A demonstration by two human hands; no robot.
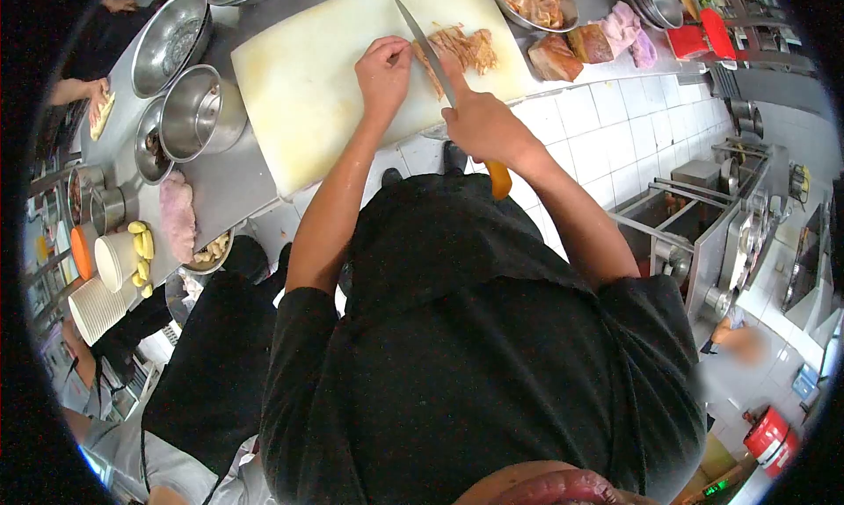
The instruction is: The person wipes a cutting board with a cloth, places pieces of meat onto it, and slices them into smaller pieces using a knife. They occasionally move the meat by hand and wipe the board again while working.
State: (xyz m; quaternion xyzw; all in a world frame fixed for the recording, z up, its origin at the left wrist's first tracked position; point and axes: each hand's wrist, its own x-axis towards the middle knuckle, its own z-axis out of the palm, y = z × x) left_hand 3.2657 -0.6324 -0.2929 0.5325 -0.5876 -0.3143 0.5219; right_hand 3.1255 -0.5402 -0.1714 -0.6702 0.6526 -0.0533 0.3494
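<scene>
"Where's the sliced meat (476, 51)?"
"Two o'clock on the cutting board (303, 74); probably soft, slippery."
"Hands?"
"Right hand (489, 131) wraps the knife's (425, 50) handle (500, 181), the surest hold; left hand (384, 76) curls; pinching, I can't tell."

At 12 o'clock of the view: 1 white rectangular plastic cutting board (299, 74); 1 long steel-bladed knife with orange handle (425, 50); 1 heap of sliced brown meat (479, 50); wearer's bare hands, 2: left hand (384, 72) at 12, right hand (485, 125) at 1; also at 1, 2 brown-skinned meat blocks (554, 58); 1 round silver steel bowl of meat pieces (571, 11); at 10, 3 round silver steel vessels (176, 30); at 9, 1 pink crumpled cloth (178, 217), 2 stacks of round cream containers (97, 310), pieces per stack unresolved; at 4, 1 red cylinder (771, 439).
</scene>
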